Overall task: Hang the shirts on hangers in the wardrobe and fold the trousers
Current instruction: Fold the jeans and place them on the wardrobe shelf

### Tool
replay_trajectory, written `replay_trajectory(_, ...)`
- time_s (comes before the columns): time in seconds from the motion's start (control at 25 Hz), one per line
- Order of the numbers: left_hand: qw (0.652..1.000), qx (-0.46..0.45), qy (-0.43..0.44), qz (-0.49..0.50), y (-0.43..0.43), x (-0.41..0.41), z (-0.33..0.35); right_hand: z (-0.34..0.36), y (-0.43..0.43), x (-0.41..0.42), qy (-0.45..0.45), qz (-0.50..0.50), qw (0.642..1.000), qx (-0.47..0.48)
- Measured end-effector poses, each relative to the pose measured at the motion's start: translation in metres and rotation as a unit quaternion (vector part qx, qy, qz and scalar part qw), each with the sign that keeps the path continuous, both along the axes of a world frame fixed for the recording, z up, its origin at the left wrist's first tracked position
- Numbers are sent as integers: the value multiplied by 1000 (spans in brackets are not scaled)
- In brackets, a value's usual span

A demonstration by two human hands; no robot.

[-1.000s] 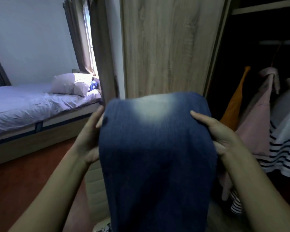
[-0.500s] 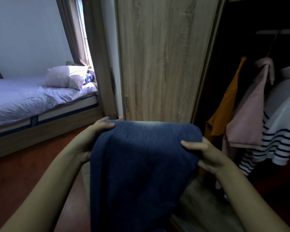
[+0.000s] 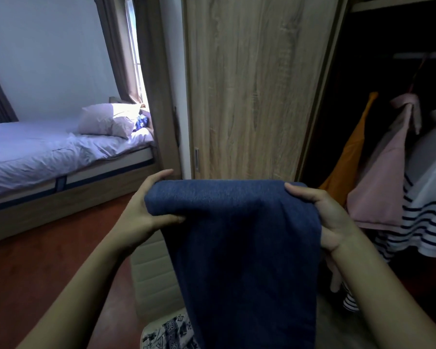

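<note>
Blue denim trousers [image 3: 239, 248] hang folded in front of me, held up at their top fold. My left hand [image 3: 146, 210] grips the left end of the fold, fingers over the top and thumb underneath. My right hand [image 3: 325, 217] holds the right end, thumb on top and the other fingers hidden behind the cloth. The open wardrobe [image 3: 244, 91] stands just beyond, with an orange shirt [image 3: 347, 157], a pink shirt [image 3: 385, 182] and a white striped shirt [image 3: 428, 212] hanging on its right.
A bed [image 3: 35, 157] with a pale sheet and a pillow [image 3: 106, 119] stands at the left by a window. The floor [image 3: 30, 260] is reddish brown. A patterned cloth [image 3: 166, 333] lies low in front of me, beside a pale box [image 3: 154, 275].
Both hands have lowered the trousers from chest height to below the wardrobe door's middle, and the top fold has tightened. The view has tipped slightly.
</note>
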State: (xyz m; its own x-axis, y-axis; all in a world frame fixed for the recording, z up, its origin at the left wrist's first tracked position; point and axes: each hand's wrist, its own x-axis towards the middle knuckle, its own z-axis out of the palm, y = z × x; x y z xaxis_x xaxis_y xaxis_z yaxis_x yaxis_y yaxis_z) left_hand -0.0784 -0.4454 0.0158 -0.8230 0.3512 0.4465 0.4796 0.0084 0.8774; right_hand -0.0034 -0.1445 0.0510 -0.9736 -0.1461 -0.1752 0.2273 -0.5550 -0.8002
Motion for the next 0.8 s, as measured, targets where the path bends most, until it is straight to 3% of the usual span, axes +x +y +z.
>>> replay_trajectory(0.24,995,89,-19,38,9,-3,5,14,6,11,46,-7,999,-9)
replay_trajectory(0.4,993,92,8,77,10,-5,-1,16,13,15,90,-43,977,188)
replay_trajectory(0.56,987,116,17,111,14,1,0,18,6,14,93,-50,985,133)
replay_trajectory(0.64,984,112,32,137,20,6,4,26,3,19,127,-34,979,153)
replay_trajectory(0.72,976,139,46,161,25,12,7,31,3,21,177,-63,931,313)
replay_trajectory(0.8,969,152,53,189,28,14,9,35,2,18,205,-140,849,467)
